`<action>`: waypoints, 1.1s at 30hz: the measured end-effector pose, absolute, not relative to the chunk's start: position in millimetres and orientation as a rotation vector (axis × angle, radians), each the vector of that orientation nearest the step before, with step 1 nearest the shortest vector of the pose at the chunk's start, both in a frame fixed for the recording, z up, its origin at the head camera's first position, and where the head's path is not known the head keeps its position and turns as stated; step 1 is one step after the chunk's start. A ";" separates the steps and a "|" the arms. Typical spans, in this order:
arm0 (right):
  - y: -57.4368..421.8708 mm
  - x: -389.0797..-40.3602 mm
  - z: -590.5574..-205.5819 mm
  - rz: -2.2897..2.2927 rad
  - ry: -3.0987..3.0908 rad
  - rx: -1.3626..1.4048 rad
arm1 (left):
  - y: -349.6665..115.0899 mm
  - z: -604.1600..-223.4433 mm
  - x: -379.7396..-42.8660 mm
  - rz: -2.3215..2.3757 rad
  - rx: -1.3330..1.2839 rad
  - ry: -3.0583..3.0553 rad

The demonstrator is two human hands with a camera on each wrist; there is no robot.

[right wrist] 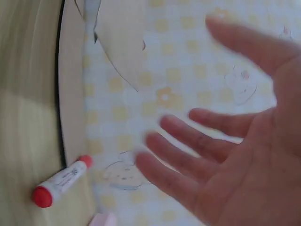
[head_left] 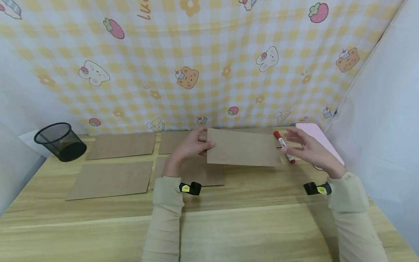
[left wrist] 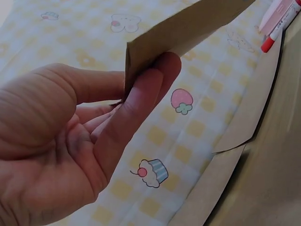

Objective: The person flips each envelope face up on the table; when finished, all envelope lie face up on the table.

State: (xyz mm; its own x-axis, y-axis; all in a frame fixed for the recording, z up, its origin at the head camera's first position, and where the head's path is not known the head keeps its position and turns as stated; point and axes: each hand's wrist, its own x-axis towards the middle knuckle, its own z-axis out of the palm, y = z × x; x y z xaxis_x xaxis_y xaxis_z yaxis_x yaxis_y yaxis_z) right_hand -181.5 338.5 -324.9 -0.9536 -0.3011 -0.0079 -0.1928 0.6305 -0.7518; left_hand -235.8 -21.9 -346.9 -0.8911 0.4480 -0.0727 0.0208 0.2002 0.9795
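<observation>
My left hand (head_left: 194,145) pinches the left edge of a brown cardboard sheet (head_left: 242,147), thumb on the near face and fingers behind. In the left wrist view the sheet (left wrist: 188,35) slants up from between thumb and fingers, raised above the table. My right hand (head_left: 306,149) is off to the right of the sheet, fingers extended and spread, holding nothing. Close by it a white marker with red ends (head_left: 284,146) lies on the table. The right wrist view shows the marker (right wrist: 63,181) below the fingertips.
Several flat cardboard sheets (head_left: 111,178) lie in rows on the wooden table (head_left: 229,233). A black mesh pen cup (head_left: 60,142) lies tilted at the far left. At the right back sits a pink board (head_left: 322,140). A checked cloth (head_left: 209,54) hangs behind.
</observation>
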 end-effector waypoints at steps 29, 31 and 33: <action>270.7 -171.2 -342.7 -0.355 3.308 -0.640 | -15.5 -319.5 -201.6 2.622 -0.315 1.197; 271.6 -172.5 -343.2 -0.317 3.379 -0.664 | -7.3 -313.1 -191.9 2.713 -0.477 0.811; 271.4 -174.5 -343.9 -0.305 3.438 -0.709 | 0.1 -307.9 -183.9 2.705 -0.575 0.596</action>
State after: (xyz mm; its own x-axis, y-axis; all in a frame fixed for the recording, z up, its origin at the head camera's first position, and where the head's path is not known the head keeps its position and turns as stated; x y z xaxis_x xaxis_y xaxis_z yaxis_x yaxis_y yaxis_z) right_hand -174.5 271.4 -343.9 -0.8499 -0.3463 0.3973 -0.4109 0.9074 -0.0880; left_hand -183.9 0.1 -307.9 -0.8710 0.2100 -0.4442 -0.3772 -0.8650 0.3308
